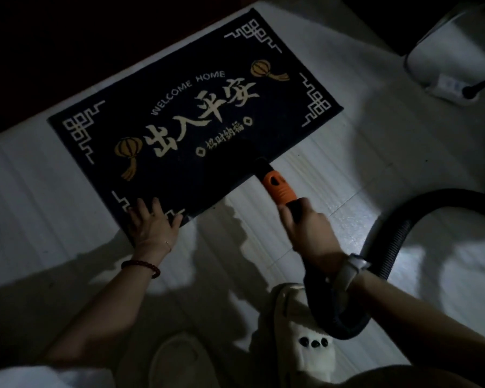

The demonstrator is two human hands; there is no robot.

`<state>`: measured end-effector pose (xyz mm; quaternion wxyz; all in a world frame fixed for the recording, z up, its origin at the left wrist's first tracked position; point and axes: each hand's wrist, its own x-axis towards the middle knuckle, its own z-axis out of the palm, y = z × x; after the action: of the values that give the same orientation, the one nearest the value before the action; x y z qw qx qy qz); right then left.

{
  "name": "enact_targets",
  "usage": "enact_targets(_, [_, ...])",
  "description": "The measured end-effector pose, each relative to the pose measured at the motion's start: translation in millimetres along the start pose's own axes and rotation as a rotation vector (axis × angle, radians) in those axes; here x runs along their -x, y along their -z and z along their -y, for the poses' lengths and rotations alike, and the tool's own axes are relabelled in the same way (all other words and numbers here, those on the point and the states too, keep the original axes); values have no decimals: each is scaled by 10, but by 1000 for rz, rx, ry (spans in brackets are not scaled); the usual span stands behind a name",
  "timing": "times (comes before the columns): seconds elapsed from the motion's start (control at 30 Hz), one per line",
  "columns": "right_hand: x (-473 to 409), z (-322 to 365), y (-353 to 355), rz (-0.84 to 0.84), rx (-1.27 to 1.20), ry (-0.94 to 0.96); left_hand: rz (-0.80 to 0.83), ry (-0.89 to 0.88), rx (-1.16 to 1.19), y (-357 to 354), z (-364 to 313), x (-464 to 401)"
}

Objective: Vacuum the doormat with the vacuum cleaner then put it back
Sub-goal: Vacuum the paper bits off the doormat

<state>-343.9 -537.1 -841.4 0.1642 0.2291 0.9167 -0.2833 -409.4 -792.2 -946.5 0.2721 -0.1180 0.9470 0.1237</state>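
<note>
Doormat (196, 119) lies flat on the pale tiled floor (375, 152), dark with cream lettering and yellow lanterns, skewed across the view. Left hand (151, 224) presses its near corner with fingers spread straight, likely to pin it so suction cannot lift or drag it. Right hand (310, 232) has its grip clamped round the vacuum cleaner's black handle just behind the orange collar (277, 187); the nozzle end sits on the mat's near edge, hard to make out against the dark pile. Ribbed hose (398, 233) loops back under the right wrist and off to the right, slack enough to allow strokes
</note>
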Motion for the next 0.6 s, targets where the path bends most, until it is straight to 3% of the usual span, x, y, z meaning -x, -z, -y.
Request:
enact_targets(0.13, [130, 134, -144, 87, 167, 118, 49, -7, -73, -5, -97, -22])
enact_targets(0.2, [-3, 88, -19, 23, 165, 88, 65, -3, -89, 3, -97, -38])
enact_targets(0.37, [-549, -225, 502, -154, -143, -191, 84, 36, -31, 35, -139, -66])
enact_targets(0.6, [-894, -292, 760, -192, -306, -270, 128, 77, 74, 121, -268, -156])
